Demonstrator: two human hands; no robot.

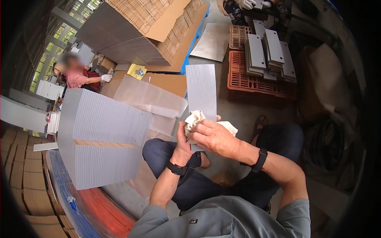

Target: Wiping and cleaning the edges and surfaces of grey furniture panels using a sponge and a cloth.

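Observation:
A long, narrow grey panel point(201, 89) stands out in front of me, above my lap, its far end pointing away. My left hand point(182, 143) grips the near part of the panel; its thumb shows at the left edge, and fingertips peek out at the right edge. Against the panel's face, my right hand point(216, 139) presses a crumpled cream-white cloth point(194, 119), fingers bunched over it. A loose corner of the cloth sticks out to the right, past the knuckles. The hands and cloth hide the panel's lower middle.
Left of my knee rises a big stack of grey panels point(107, 119). Orange crates point(254, 85) at right carry more panels with holes point(274, 47). A pallet load of boards point(131, 35) stands behind. Two co-workers sit farther off: one left point(77, 79), one at the top point(254, 10).

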